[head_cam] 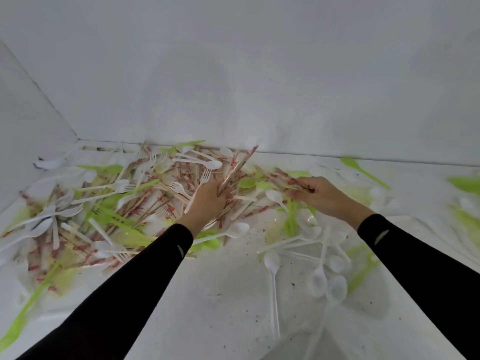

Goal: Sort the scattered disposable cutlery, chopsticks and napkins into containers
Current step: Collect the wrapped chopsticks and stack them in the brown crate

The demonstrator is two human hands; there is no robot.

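Head view, first speaker: What do the two hands do here?

Second speaker: The left hand is closed around a bundle of wrapped chopsticks. The bundle points up and away, toward the white wall. The right hand is also closed, its fingers pinching a few wrapped chopsticks that lie low over the surface and point to the left. Both arms wear black sleeves.

First speaker: And where is the rest of the cutlery?

Second speaker: It is scattered on the white surface. A big mixed pile of chopsticks, white forks and green pieces lies on the left side, under and beside the left hand. White spoons lie in a loose group near the right forearm, some overlapping. A green utensil lies far right, near the wall. I see no napkin clearly, and I cannot tell any container in this view.
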